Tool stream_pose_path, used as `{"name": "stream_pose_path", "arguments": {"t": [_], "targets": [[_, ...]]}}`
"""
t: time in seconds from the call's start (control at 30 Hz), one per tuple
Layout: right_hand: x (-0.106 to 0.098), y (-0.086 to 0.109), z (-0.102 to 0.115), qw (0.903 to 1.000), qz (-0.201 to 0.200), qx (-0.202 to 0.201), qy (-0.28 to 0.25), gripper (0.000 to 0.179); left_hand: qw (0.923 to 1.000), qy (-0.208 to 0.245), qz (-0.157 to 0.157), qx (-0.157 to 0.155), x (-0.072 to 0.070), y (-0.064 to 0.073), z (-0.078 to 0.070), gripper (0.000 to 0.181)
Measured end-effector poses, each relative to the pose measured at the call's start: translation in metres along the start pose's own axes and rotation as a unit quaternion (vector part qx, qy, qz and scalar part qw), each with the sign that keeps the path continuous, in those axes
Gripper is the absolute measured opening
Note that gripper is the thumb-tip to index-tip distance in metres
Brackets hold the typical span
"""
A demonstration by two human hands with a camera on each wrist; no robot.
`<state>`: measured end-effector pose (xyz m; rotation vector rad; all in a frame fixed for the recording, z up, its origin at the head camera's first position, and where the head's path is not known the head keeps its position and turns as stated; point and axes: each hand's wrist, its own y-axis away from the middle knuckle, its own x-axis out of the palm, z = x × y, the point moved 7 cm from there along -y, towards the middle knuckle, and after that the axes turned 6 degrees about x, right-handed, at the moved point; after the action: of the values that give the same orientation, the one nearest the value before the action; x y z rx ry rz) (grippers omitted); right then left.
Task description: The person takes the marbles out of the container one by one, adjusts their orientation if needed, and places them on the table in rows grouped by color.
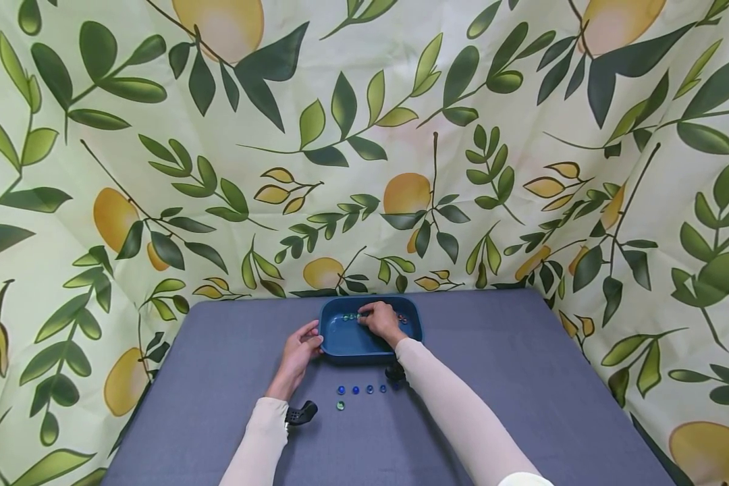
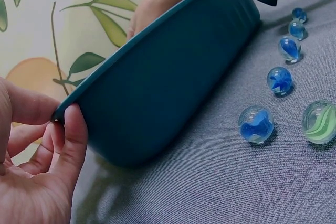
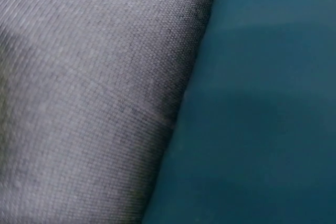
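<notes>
Left wrist: left hand (image 2: 44,182) pinched the blue tub (image 2: 157,93); whether the right hand (image 1: 379,320) gripped was unclear. Glass marbles (image 2: 257,125) seemed slippery, best pinched mid-height.

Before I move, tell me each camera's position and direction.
Head: worn on the head, facing forward and down at the tray; left hand, right hand, sleeves show.
Left wrist: on that wrist, facing the tray's outside and marbles; left hand and part of the right hand show.
Right wrist: on that wrist, facing the tray's side and cloth; no hand shows.
Head and left wrist share the marbles.
</notes>
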<state>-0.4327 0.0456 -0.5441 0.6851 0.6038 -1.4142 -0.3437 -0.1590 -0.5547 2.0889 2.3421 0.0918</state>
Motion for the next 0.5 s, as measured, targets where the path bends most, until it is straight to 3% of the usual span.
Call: {"name": "stream_pose_path", "arguments": {"t": [0.5], "targets": [[0.0032, -0.0033, 0.0004, 0.9993, -0.01, 0.001, 0.036, 0.012, 1.0, -0.004, 0.002, -0.001, 0.0012, 0.0013, -0.0013, 0.046]]}}
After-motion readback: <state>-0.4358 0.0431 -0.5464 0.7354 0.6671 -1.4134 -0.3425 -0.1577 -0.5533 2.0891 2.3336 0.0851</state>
